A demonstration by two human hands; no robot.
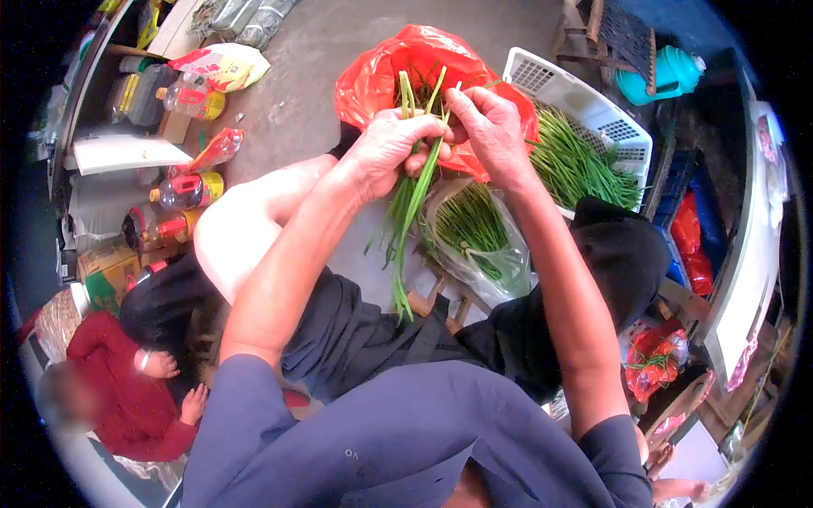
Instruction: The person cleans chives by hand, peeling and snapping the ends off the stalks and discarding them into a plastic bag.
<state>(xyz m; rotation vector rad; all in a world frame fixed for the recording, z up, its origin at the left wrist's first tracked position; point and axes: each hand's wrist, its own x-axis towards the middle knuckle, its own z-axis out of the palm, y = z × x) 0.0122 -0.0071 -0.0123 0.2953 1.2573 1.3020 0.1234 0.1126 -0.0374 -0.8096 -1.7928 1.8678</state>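
My left hand point(391, 146) is closed round a small bunch of long green garlic chives point(409, 207), whose leaves hang down toward my lap while pale ends stick up past the thumb. Close beside it, my right hand point(489, 131) pinches at a stalk near the top of the bunch; its fingertips are partly hidden. Behind both hands stands an open red plastic bag point(360, 85) with plant scraps inside. Below my right wrist, a clear plastic bag point(517, 245) holds more chives point(468, 218).
A white plastic basket point(529, 74) with many chives lies at the right, near a turquoise jug point(665, 76). Bottles point(193, 190) and a cardboard box point(103, 269) line the left. A person in a red sleeve point(118, 381) sits at lower left. Another person's hand point(660, 457) shows at lower right.
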